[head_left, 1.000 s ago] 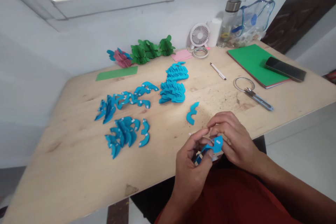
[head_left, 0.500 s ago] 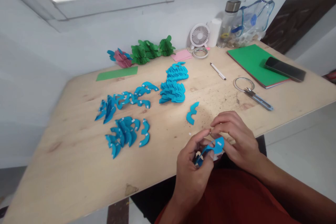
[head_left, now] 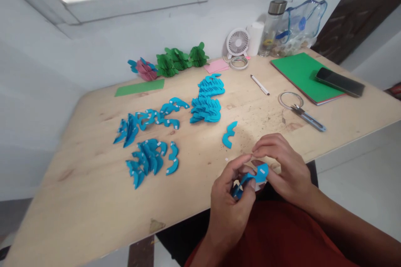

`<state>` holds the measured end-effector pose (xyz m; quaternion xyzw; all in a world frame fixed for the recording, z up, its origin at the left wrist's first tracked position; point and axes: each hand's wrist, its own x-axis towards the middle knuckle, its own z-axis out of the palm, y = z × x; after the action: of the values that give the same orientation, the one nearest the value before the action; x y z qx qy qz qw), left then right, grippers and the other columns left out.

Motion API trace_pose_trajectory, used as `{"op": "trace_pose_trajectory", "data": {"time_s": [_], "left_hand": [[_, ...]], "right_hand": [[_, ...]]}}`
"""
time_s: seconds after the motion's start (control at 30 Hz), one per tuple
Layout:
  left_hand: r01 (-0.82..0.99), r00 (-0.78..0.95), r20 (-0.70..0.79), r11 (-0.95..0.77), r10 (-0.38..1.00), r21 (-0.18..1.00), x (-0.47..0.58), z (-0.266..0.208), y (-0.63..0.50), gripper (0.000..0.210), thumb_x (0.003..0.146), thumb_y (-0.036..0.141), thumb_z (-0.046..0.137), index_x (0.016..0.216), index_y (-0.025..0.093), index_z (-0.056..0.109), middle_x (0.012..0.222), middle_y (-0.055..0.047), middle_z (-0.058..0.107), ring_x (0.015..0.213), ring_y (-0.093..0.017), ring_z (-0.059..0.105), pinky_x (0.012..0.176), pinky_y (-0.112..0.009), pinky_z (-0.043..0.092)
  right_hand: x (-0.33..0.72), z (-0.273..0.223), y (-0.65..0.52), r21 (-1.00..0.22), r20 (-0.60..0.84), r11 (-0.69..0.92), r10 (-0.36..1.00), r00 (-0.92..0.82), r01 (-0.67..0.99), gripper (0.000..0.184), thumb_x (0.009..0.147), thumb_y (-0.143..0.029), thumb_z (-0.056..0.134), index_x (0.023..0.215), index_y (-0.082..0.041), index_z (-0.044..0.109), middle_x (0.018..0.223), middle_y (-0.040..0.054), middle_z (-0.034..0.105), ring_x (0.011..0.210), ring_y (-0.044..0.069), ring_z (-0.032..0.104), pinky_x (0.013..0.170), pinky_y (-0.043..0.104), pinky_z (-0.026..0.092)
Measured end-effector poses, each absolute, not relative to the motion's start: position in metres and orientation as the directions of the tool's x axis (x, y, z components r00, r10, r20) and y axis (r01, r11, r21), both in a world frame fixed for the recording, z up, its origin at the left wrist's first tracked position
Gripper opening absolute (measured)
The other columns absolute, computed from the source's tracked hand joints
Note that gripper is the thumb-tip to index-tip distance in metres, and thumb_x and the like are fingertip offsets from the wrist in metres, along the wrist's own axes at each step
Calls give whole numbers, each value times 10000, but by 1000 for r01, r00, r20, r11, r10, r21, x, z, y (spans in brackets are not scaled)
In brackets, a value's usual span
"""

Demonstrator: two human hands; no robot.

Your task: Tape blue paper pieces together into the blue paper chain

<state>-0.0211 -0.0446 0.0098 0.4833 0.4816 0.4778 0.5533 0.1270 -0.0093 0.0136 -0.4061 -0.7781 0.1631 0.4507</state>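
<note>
My left hand [head_left: 230, 194] is closed on a folded blue paper cutout [head_left: 261, 172], its thumb pressing on the near side. A small white strip lies on the cutout's upper face. My right hand [head_left: 283, 164] is bent around the far right side of the paper, fingertips drawn together and meeting the left index fingertip. Whatever those right fingers pinch is too small or hidden to make out. Beyond the hands lies a single wavy blue cutout [head_left: 230, 134]. More blue cutouts with white strips [head_left: 148, 156] lie in loose groups to the left.
Stacked blue cutouts [head_left: 205, 109] sit mid-table. Green paper shapes [head_left: 178, 59], a pink-and-blue one [head_left: 145, 69], a small fan [head_left: 238, 42] and a bottle [head_left: 272, 29] line the wall. On the right are a pen [head_left: 260, 84], a cutter [head_left: 308, 118], green folder [head_left: 300, 73] and phone [head_left: 340, 82].
Both hands keep nearly the same pose. The held cutout and the right fingers have shifted very slightly to the right; the things on the table have not moved.
</note>
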Motion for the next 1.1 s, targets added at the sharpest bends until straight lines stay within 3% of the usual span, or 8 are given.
{"op": "trace_pose_trajectory", "data": {"time_s": [0.23, 0.73, 0.87, 1.1], "left_hand": [[-11, 70, -50, 51, 996, 999, -22, 8, -45, 356, 764, 77, 584, 1087, 229, 589, 904, -13, 672, 819, -137, 639, 739, -233, 523], [-50, 69, -86, 89, 994, 995, -22, 12, -44, 299, 751, 74, 580, 1011, 221, 589, 863, -2, 662, 786, -132, 637, 702, -221, 518], [-59, 71, -88, 92, 994, 994, -22, 12, -43, 283, 744, 96, 591, 1002, 214, 594, 866, -7, 664, 784, -138, 636, 697, -227, 520], [-122, 117, -130, 144, 985, 982, -21, 15, -43, 276, 755, 104, 582, 1015, 200, 588, 792, 3, 668, 716, -123, 626, 688, -229, 517]], "right_hand": [[127, 15, -8, -756, 447, 525, 851, -276, 392, 162, 825, -147, 541, 970, -215, 566, 889, 48, 627, 852, 198, 593, 705, 347, 503], [127, 15, -11, -735, 434, 512, 859, -272, 444, 231, 801, -170, 560, 1028, -211, 576, 915, 56, 643, 858, 205, 604, 696, 335, 504], [126, 18, -10, -679, 508, 579, 815, -281, 452, 176, 808, -138, 536, 950, -214, 606, 854, 53, 647, 808, 201, 609, 683, 348, 501], [125, 18, -9, -433, 709, 711, 648, -278, 554, 273, 778, -35, 486, 949, -211, 605, 822, 52, 652, 775, 198, 608, 710, 391, 489]]}}
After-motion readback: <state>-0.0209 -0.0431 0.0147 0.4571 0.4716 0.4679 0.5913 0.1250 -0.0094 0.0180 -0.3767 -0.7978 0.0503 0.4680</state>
